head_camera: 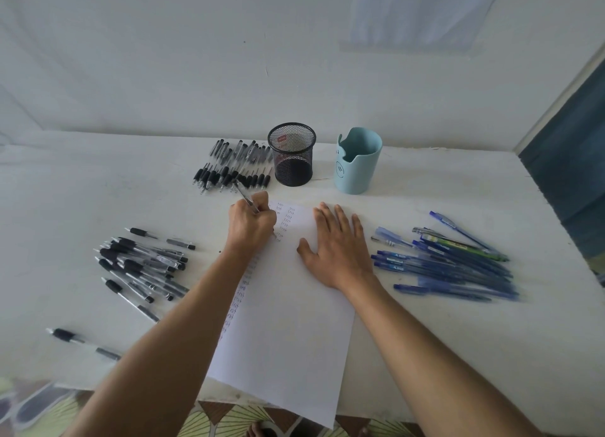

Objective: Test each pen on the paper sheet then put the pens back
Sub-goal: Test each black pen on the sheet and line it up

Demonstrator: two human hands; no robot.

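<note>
left hand (251,222) grips clear black-tipped pen (246,198); paper sheet (288,305) bears scribbles.

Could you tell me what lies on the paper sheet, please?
The right hand rests flat on the paper sheet, the left hand writes with a pen, beside columns of marks. Marks under the hands are hidden.

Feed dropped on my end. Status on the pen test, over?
Left hand grips a pen, tip at the paper. Right hand flat, pinning the paper. Black pens and blue pens lie beside it, nothing in the way.
</note>
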